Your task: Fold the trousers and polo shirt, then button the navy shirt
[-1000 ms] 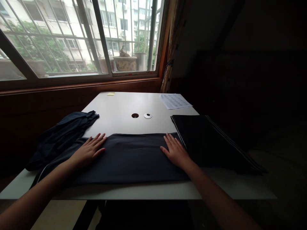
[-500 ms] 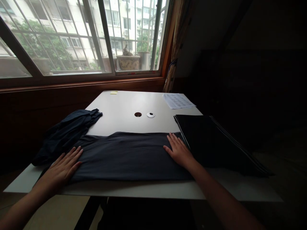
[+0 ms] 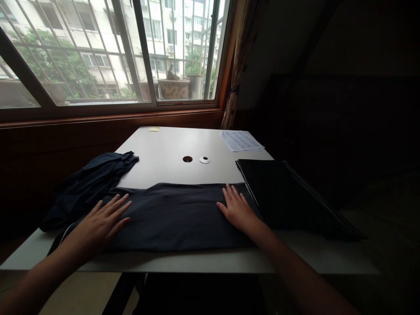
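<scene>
A dark grey-blue garment (image 3: 177, 218), long and flat like a pair of folded trousers, lies across the near part of the white table (image 3: 164, 151). On its left end rests my left hand (image 3: 100, 223), palm down with the fingers spread. My right hand (image 3: 238, 208) lies flat on the garment's right end, fingers apart. Beyond my left hand a crumpled dark blue cloth (image 3: 88, 183) hangs partly over the table's left edge. Right beside my right hand is a folded black garment (image 3: 285, 192) with white stripes along its edges.
Toward the back right corner lie printed papers (image 3: 242, 141). A yellow sticky note (image 3: 154, 129) is at the back left. Mid-table there is a round hole (image 3: 187, 159) with a white round cover (image 3: 204, 160) next to it. A barred window (image 3: 108, 52) stands behind.
My left hand has slid to the right along the garment, further in from its left end. My right hand has shifted slightly left. Both stay flat, and the view has tilted a little.
</scene>
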Tool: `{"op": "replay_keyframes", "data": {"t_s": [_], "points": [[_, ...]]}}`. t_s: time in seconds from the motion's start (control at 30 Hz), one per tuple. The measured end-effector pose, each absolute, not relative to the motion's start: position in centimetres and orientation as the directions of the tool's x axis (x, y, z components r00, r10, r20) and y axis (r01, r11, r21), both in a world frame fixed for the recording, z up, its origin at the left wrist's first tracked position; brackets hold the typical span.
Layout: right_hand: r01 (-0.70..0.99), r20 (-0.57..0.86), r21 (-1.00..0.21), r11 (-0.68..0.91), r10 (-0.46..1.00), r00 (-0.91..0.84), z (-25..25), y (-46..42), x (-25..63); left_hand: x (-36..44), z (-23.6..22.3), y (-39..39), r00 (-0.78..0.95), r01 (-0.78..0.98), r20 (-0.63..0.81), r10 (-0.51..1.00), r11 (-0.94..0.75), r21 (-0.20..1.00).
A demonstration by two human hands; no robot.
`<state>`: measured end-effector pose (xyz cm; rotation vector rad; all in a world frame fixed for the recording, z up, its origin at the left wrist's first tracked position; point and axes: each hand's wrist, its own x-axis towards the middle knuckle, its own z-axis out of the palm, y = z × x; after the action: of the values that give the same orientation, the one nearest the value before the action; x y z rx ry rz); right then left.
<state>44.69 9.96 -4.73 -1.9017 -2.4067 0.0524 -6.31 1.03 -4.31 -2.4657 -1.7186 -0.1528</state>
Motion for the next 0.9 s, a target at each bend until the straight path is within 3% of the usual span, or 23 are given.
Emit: {"op": "replay_keyframes", "data": {"t_s": [0.13, 0.3, 0.6, 0.9], "points": [[0.891, 0.136, -0.146, 0.43, 0.901, -0.413, -3.7, 7.7, 37.9, 4.1, -3.3, 2.1, 0.433, 0.9, 0.249, 0.866, -0.43, -0.07], [0.761, 0.188, -0.231, 0.606, 0.796, -0.576, -5.2, 5.2, 32.3, 12.2, -6.3, 2.4, 0.427, 0.902, 0.273, 0.862, -0.427, -0.061], [0.853, 0.123, -0.169, 0.494, 0.869, -0.479, -5.8, 5.3, 39.4, 6.9, -7.1, 0.9, 0.365, 0.931, 0.227, 0.903, -0.357, -0.077], [0.934, 0.196, -0.079, 0.347, 0.924, -0.327, -7.3, 4.4, 47.8, 3.6, -7.2, 0.2, 0.256, 0.966, 0.183, 0.949, -0.247, -0.07]]}}
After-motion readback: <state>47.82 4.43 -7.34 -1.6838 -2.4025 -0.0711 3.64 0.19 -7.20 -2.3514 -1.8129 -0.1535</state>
